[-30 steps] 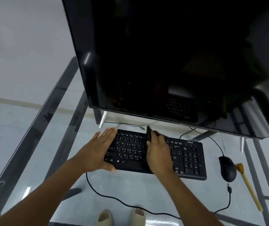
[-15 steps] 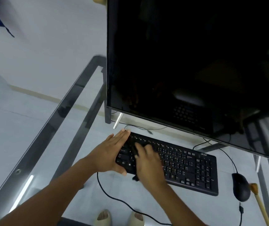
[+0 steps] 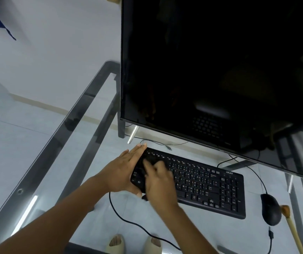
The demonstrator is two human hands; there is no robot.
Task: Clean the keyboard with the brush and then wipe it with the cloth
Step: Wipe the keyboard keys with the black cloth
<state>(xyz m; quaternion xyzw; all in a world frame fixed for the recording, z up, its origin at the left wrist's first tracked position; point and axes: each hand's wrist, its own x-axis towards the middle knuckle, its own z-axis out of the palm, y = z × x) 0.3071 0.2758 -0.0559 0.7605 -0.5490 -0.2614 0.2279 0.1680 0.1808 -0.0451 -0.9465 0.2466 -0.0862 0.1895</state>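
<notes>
Blurring right hand [image 3: 158, 182] over keyboard's [image 3: 202, 182] left end

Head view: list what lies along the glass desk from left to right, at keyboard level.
Left hand flat on the keyboard's end → right hand → black wired keyboard → black computer mouse → wooden-handled brush.

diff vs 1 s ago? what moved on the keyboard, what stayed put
The right hand, pressing a dark object that is hard to make out, slid from mid-keyboard to the left end of the keyboard, next to the left hand. The left hand stayed flat on that end, bracing it. Keyboard, mouse and the wooden-handled tool beside it did not move; the camera shifted.
</notes>
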